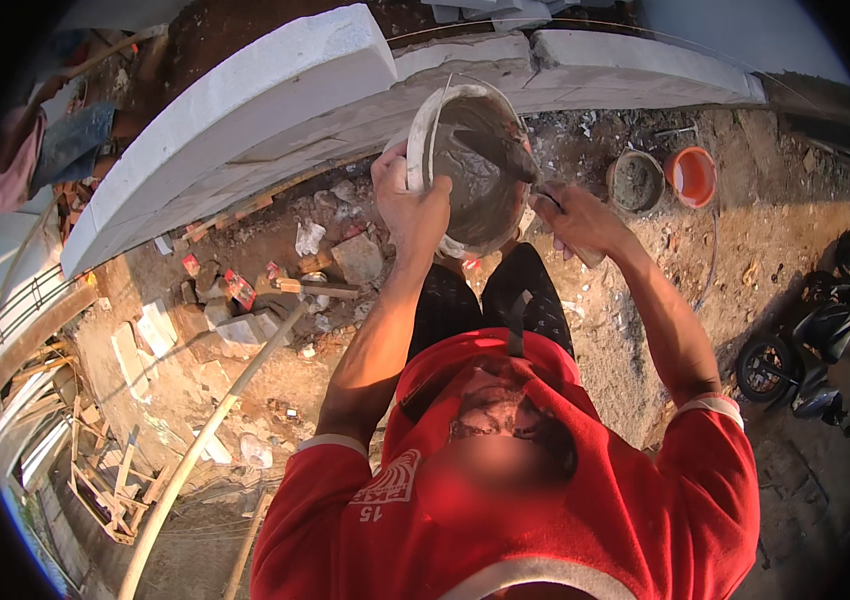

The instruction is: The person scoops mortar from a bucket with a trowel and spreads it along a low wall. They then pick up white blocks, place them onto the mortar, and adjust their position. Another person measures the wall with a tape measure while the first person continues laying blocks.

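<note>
- The trowel [505,155] lies over the mouth of the bucket [423,140], its blade running up and to the left from the right hand [583,222], across the grey mortar [473,195].
- The right hand is at the handle end, just outside the bucket's right rim; its fingers are curled closely round the handle, with no gap to be seen.
- The left hand [415,205] grips the bucket's left rim, nearly opposite: thumb at the near side, fingers bent round the outer wall. It is apart from the trowel.
- The bucket is tilted, so its mouth faces the head and the mortar shows; it stands in front of the person, above the thighs in the view.
- The block wall [245,85] runs just beyond the bucket. The two overlap in this view, so whether they touch I cannot tell.
- Hard to make out: the blade is dark against dark mortar, and whether its tip is sunk in or above the surface is unclear.
- Hidden: most of the handle, inside the right hand; some left fingertips, behind the rim; the bucket's underside and whatever bears it.
</note>
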The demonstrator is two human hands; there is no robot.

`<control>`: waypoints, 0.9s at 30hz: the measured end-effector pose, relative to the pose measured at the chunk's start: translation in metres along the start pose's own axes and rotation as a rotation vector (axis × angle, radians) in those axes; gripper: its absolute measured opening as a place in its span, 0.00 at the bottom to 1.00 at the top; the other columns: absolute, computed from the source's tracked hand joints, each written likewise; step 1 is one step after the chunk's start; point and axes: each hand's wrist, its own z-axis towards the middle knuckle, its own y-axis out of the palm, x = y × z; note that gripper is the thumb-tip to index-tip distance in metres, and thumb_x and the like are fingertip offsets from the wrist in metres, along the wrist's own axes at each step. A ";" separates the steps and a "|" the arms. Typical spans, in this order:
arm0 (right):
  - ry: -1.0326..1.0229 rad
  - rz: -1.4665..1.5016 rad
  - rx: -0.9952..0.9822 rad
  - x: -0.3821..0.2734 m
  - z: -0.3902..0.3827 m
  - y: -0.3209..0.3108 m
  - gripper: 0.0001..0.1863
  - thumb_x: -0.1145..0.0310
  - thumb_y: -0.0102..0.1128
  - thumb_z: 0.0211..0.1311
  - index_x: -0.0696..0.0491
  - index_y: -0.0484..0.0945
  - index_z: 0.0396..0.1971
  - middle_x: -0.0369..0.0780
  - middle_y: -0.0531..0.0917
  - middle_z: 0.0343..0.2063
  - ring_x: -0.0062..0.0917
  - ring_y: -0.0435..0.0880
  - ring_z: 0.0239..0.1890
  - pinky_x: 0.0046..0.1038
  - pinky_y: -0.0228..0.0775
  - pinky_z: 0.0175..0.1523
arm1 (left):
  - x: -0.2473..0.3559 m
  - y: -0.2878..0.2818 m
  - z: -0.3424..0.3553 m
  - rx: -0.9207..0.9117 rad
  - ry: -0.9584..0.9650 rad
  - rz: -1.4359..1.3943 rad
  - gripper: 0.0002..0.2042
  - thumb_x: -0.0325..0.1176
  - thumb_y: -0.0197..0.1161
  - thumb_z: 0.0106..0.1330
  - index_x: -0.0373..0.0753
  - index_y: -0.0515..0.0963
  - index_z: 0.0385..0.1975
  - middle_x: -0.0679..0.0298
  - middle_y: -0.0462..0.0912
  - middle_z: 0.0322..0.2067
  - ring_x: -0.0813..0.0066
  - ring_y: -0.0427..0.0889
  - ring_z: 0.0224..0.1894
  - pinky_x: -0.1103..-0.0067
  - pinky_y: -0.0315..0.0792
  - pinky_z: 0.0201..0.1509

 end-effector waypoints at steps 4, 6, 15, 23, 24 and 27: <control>0.122 0.028 -0.082 0.003 0.013 -0.019 0.23 0.53 0.50 0.78 0.61 0.76 0.44 0.40 0.80 0.25 0.23 0.80 0.16 0.27 0.74 0.18 | 0.018 0.023 -0.008 -0.008 0.129 0.080 0.13 0.22 0.64 0.48 0.30 0.80 0.37 0.56 0.77 0.50 0.58 0.78 0.51 0.67 0.72 0.54; 0.155 0.081 -0.151 0.008 0.010 -0.034 0.23 0.51 0.50 0.77 0.59 0.77 0.44 0.39 0.80 0.24 0.21 0.79 0.16 0.26 0.73 0.16 | 0.024 0.033 -0.012 -0.004 0.114 0.046 0.14 0.21 0.64 0.48 0.30 0.81 0.38 0.55 0.78 0.50 0.57 0.78 0.51 0.67 0.72 0.55; 0.106 0.512 -0.205 0.075 -0.037 -0.127 0.19 0.48 0.59 0.74 0.51 0.77 0.42 0.34 0.79 0.22 0.16 0.75 0.14 0.20 0.69 0.14 | 0.010 0.061 -0.017 0.138 -0.127 -0.171 0.19 0.21 0.66 0.50 0.32 0.82 0.46 0.57 0.75 0.51 0.65 0.79 0.50 0.72 0.73 0.55; -0.291 -0.266 0.092 0.045 0.019 -0.216 0.21 0.51 0.61 0.73 0.56 0.77 0.46 0.42 0.84 0.26 0.32 0.85 0.24 0.36 0.76 0.31 | 0.003 0.070 -0.026 0.253 -0.182 -0.241 0.20 0.18 0.66 0.51 0.30 0.79 0.48 0.61 0.73 0.49 0.74 0.78 0.46 0.75 0.73 0.50; -0.369 -0.492 0.197 0.044 0.035 -0.222 0.21 0.52 0.60 0.72 0.56 0.77 0.48 0.45 0.85 0.28 0.38 0.85 0.28 0.40 0.76 0.35 | 0.004 0.069 -0.028 0.248 -0.218 -0.235 0.21 0.18 0.66 0.51 0.30 0.78 0.48 0.61 0.73 0.48 0.74 0.78 0.46 0.75 0.73 0.50; -0.635 -0.888 0.377 0.051 0.064 -0.234 0.22 0.53 0.58 0.72 0.57 0.76 0.52 0.53 0.85 0.32 0.55 0.83 0.36 0.49 0.74 0.45 | 0.004 0.066 -0.031 0.236 -0.302 -0.267 0.21 0.18 0.65 0.51 0.31 0.78 0.49 0.60 0.73 0.48 0.74 0.77 0.45 0.75 0.72 0.50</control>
